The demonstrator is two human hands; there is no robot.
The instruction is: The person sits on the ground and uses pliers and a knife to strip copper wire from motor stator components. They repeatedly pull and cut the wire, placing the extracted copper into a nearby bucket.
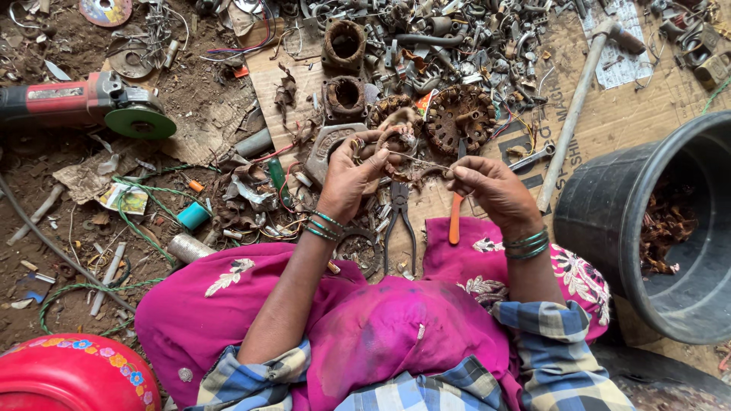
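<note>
A: What is the biggest thing beside the person?

B: The black tub at their right, with brownish scrap showing inside. It stands close by, which seems to keep it within easy reach. Next in size is the red angle grinder lying well off to the left on the dirt floor.

A: And in front of them?

B: Flattened cardboard carries a heap of rusty metal parts, with a long hammer slanting across it. Closer in lie black pliers and an orange-handled screwdriver, just below the hands.

A: What do the hands hold?

B: The left hand has its fingers clamped on a tangled coil of wire, held above the lap. The right hand pinches one thin strand between fingers pressed together. The strand runs taut between the hands, probably so it draws free of the coil.
</note>
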